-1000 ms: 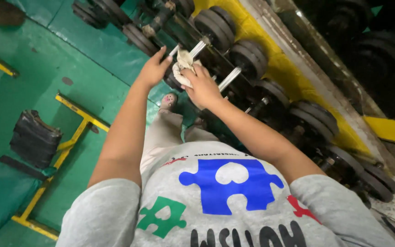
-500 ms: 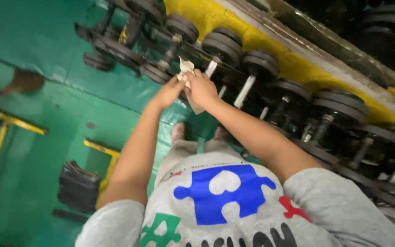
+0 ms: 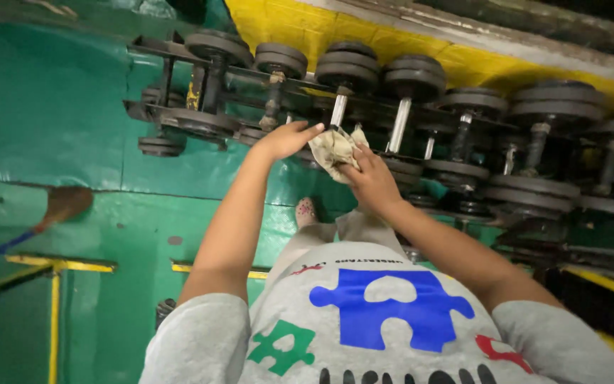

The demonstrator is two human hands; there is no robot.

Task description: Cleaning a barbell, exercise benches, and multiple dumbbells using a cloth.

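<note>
While both arms reach forward over the green floor (image 3: 72, 235), the right hand (image 3: 371, 178) grips a crumpled rag (image 3: 334, 147), fingers closed around its lower edge. Rag: off-white to tan, dingy, creased and bunched, with darker smudges. It sits just below the bright metal handle of a dumbbell (image 3: 342, 85) on the rack (image 3: 179, 85), close to or touching the handle end; contact cannot be confirmed. Left hand (image 3: 286, 139): fingers extended and loosely spread, holding nothing, fingertips just beside the rag's upper left corner. Dark round-plate dumbbells line the rack in a row in front of a yellow wall (image 3: 463, 57). A broom (image 3: 58, 210) lies on the floor at left.
</note>
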